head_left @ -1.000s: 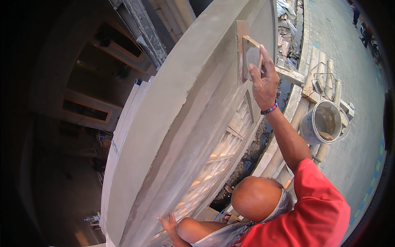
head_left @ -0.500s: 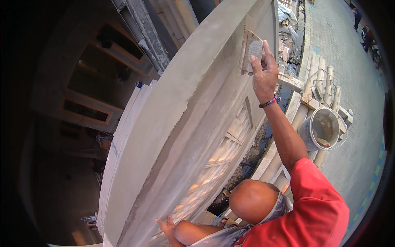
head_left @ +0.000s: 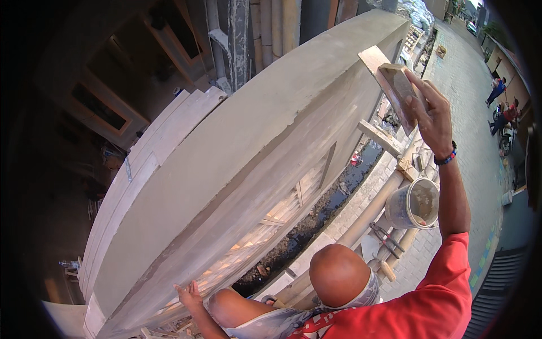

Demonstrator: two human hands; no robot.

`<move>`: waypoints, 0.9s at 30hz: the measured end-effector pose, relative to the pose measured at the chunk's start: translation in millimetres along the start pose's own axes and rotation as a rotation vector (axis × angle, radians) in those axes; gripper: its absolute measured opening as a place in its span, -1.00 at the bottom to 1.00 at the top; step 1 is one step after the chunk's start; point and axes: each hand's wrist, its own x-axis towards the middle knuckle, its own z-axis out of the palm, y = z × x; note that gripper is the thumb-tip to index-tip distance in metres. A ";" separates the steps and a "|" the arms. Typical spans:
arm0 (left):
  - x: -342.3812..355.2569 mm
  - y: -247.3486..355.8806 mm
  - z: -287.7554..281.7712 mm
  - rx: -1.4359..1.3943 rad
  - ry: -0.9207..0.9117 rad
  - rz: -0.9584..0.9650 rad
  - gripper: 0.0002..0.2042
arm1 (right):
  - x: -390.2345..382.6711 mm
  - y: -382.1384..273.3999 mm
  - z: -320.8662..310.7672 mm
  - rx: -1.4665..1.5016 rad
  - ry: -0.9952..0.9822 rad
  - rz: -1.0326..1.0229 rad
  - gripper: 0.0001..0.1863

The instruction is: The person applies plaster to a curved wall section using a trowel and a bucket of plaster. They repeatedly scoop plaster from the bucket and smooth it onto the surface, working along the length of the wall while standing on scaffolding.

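My right hand [head_left: 432, 117] is raised at the upper right, its fingers wrapped around the block handle of a wooden plastering float [head_left: 377, 66]. The float is tilted and stands off the far end of a long, curved wall [head_left: 237, 152] coated in smooth grey plaster. Low down, my left hand [head_left: 191, 294] is open, fingers apart, beside the wall's face near an opening with wooden slats [head_left: 240, 246]. Whether its fingertips touch the wall I cannot tell. A ragged plaster edge runs along the wall between its broad top band and the recessed face.
A ditch with dark water [head_left: 305, 240] runs along the wall's foot. Bamboo poles [head_left: 370, 206] lie beside it, with a plaster-smeared bucket [head_left: 398, 208] and pincers [head_left: 386, 239] on them. Two people stand near a motorcycle [head_left: 505, 142] down the paved street [head_left: 466, 85].
My right hand and the float have come away from the wall's face, outward to the right. The view has shifted, showing more of the street and the pincers. My left hand stays low by the wall.
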 end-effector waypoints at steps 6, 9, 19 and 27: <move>-12.3 -2.5 13.0 -0.003 0.046 -0.002 -0.15 | 50.6 -47.0 -2.8 -0.109 -0.303 -0.302 -0.52; -7.0 -0.2 5.1 -0.030 0.036 -0.009 -0.14 | 52.6 -65.6 9.2 -0.099 -0.382 -0.340 -0.53; -14.6 8.2 9.7 -0.043 0.040 -0.010 -0.26 | 85.5 4.5 32.0 -0.306 -0.322 -0.286 -0.56; -17.2 5.3 15.6 -0.007 0.016 -0.036 -0.27 | 106.2 71.4 -5.5 0.053 0.070 0.008 -0.46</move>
